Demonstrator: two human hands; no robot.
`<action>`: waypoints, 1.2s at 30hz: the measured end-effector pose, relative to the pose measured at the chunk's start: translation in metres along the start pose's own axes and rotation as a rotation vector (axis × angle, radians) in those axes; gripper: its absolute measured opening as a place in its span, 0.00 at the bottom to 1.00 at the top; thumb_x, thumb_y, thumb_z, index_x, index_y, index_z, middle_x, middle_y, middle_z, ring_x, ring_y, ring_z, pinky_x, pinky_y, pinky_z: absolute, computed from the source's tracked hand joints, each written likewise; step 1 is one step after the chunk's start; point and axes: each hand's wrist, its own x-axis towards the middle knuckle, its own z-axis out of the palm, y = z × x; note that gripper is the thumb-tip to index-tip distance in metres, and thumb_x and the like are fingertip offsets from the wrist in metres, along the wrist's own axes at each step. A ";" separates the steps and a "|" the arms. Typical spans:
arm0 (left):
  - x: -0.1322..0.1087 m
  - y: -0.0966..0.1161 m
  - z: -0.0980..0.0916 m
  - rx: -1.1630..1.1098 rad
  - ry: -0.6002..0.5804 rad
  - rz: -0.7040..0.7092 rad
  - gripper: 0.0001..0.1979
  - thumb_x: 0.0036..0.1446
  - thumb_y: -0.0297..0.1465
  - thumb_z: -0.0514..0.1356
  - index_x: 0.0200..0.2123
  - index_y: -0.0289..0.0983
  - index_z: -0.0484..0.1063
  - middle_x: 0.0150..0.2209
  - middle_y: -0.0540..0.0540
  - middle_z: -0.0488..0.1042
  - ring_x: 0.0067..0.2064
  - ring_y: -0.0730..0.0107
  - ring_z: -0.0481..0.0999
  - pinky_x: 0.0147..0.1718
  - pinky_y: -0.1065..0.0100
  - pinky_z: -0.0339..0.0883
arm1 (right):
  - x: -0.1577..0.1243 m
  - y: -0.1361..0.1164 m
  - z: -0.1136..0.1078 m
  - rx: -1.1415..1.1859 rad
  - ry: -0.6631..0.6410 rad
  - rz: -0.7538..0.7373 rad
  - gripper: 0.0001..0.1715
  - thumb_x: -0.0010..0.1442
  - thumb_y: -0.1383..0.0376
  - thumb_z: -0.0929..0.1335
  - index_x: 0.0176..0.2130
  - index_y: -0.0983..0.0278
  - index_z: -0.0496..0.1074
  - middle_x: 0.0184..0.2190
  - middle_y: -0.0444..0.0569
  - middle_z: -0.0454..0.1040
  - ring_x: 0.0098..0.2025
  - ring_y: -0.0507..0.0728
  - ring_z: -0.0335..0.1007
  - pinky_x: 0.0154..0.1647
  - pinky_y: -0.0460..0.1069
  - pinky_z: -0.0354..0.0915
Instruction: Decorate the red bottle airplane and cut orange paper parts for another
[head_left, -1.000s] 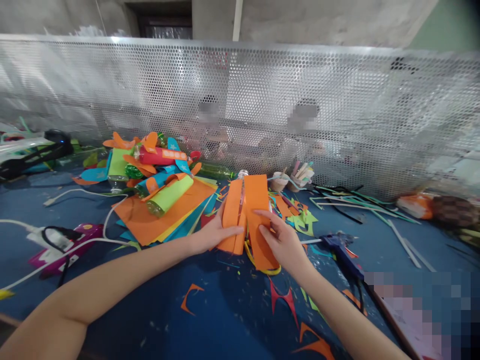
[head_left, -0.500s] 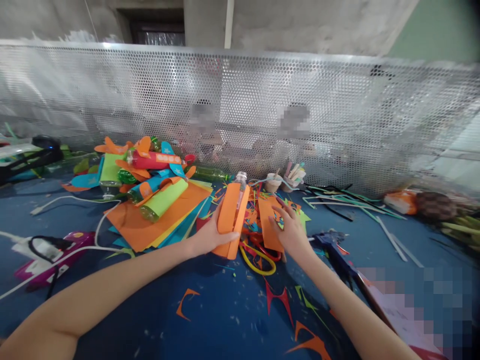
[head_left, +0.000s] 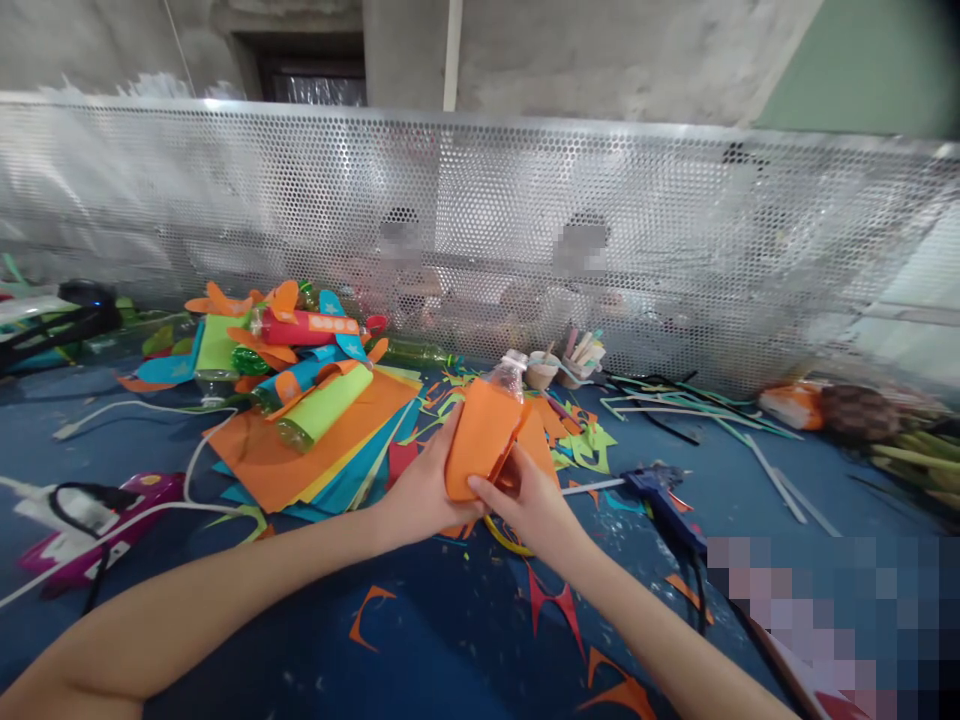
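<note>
**Plastic bottle (head_left: 512, 378) in orange paper (head_left: 480, 440), held in both hands**

I have the bottle in front of me, tilted with its clear neck up and leaning to the right, above the blue surface (head_left: 262, 640). My left grip (head_left: 427, 490) is closed around its left side and lower part. My right grip (head_left: 536, 500) grasps it from the other side, the thumb pressing the paper near its bottom edge and the fingers partly hidden behind. The paper stands a little away from the bottle along the right edge.

Just behind my right fingers lies an orange strip (head_left: 538, 432), and a yellow handle (head_left: 510, 540) curves out below my hands. To my right rests a blue glue gun (head_left: 660, 495). To my left, a green-wrapped bottle (head_left: 328, 403) lies on a stack of coloured paper (head_left: 251, 455), beside a heap of other decorated bottles (head_left: 307, 327). Two cups (head_left: 541, 372) stand beyond the neck, in front of a perforated metal screen (head_left: 262, 180).
</note>
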 end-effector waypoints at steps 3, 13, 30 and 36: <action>0.002 0.001 -0.002 0.104 -0.023 0.071 0.63 0.35 0.33 0.73 0.67 0.44 0.34 0.64 0.36 0.52 0.62 0.42 0.56 0.59 0.45 0.53 | 0.000 -0.003 -0.002 -0.018 0.027 0.014 0.21 0.54 0.58 0.70 0.46 0.62 0.67 0.44 0.55 0.77 0.43 0.62 0.76 0.45 0.58 0.71; 0.014 0.005 -0.015 -0.543 -0.083 -0.375 0.55 0.45 0.28 0.68 0.66 0.48 0.32 0.59 0.38 0.63 0.55 0.50 0.70 0.52 0.48 0.65 | 0.013 0.012 -0.016 0.230 -0.003 0.098 0.17 0.57 0.56 0.67 0.44 0.62 0.70 0.45 0.51 0.77 0.46 0.62 0.74 0.48 0.58 0.70; 0.039 0.000 -0.036 -0.554 0.082 -0.522 0.50 0.45 0.29 0.67 0.64 0.54 0.39 0.53 0.43 0.69 0.41 0.60 0.77 0.35 0.60 0.74 | 0.014 0.010 -0.025 0.295 0.164 0.108 0.18 0.56 0.58 0.65 0.47 0.59 0.67 0.46 0.49 0.77 0.46 0.61 0.74 0.44 0.57 0.71; 0.070 -0.008 -0.050 -0.525 0.129 -0.525 0.36 0.51 0.31 0.58 0.62 0.49 0.47 0.38 0.47 0.73 0.31 0.66 0.75 0.29 0.61 0.73 | 0.017 0.015 -0.034 0.284 0.290 0.100 0.21 0.55 0.58 0.66 0.49 0.60 0.66 0.50 0.51 0.74 0.47 0.62 0.74 0.41 0.55 0.72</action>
